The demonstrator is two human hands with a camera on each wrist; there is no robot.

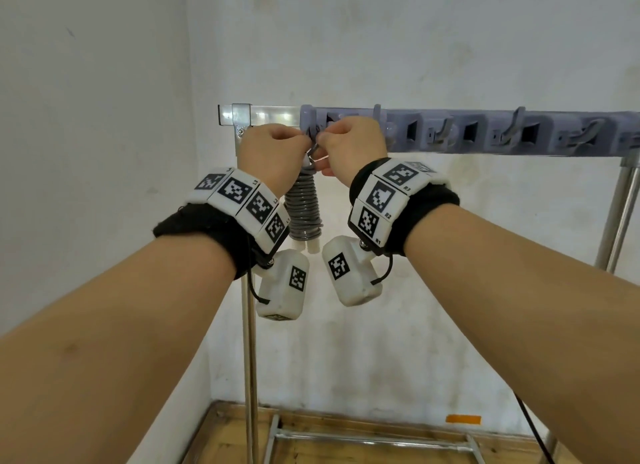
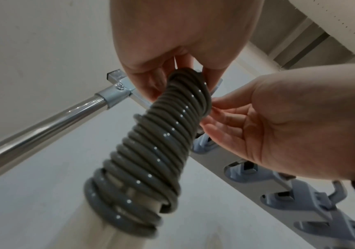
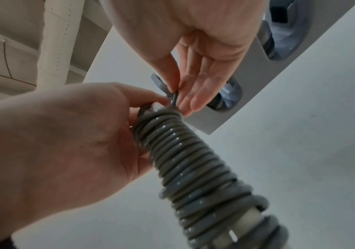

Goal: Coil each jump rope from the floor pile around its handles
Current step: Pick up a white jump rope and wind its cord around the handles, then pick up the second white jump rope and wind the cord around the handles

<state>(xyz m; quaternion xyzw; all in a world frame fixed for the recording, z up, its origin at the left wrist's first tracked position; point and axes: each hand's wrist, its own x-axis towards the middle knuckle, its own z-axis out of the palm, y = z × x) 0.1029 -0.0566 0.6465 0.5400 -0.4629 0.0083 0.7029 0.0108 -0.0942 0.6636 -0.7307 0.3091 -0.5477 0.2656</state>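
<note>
A grey jump rope (image 1: pixel 304 207) is wound in tight turns round its two white handles (image 1: pixel 308 247), and the bundle hangs upright. My left hand (image 1: pixel 277 144) grips the top of the coil (image 2: pixel 161 143), fingers curled round it. My right hand (image 1: pixel 346 139) pinches a short loop of rope (image 3: pixel 174 96) at the top between thumb and fingers. Both hands are pressed close together at the left end of a grey-blue hook rail (image 1: pixel 485 131). Whether the loop sits on a hook is hidden behind the fingers.
The hook rail (image 3: pixel 221 121) is fixed to a metal rack with a left pole (image 1: pixel 249 342) and a right pole (image 1: pixel 620 214). Several bare hooks (image 1: pixel 512 127) run to the right. A white wall stands close behind, wooden floor (image 1: pixel 235 439) below.
</note>
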